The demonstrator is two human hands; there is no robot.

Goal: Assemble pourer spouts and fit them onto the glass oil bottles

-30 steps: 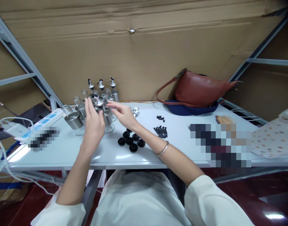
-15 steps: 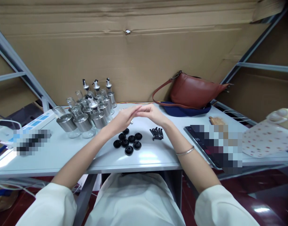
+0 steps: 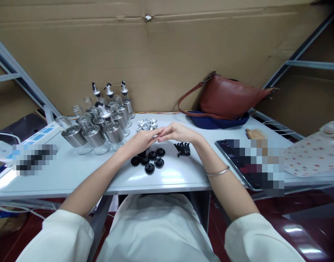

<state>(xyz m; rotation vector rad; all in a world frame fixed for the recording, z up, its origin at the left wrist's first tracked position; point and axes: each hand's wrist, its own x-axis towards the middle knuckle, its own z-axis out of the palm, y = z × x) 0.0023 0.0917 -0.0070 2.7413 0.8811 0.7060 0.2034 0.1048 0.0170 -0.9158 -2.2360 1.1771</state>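
My left hand [image 3: 143, 140] and my right hand [image 3: 179, 133] meet at the fingertips above the middle of the table. Both have their fingers stretched out, and I see nothing held in either. Below and partly behind my left hand lie several round black stoppers [image 3: 149, 168]. Shiny silver metal pieces [image 3: 146, 124] are heaped just beyond my fingers. Near my right wrist, small black levers [image 3: 183, 148] lie side by side in a row.
Glass bottles with steel sleeves [image 3: 94, 136] stand at the left, several topped with pour spouts [image 3: 123, 87]. A brown leather bag [image 3: 232, 96] rests on dark blue cloth [image 3: 224, 123] at the back right. A tablet [image 3: 232, 160] showing digits lies at the right, partly blurred.
My joined hands have come down and nearer to me, uncovering the silver pieces behind them. The camera view has tilted slightly downward.
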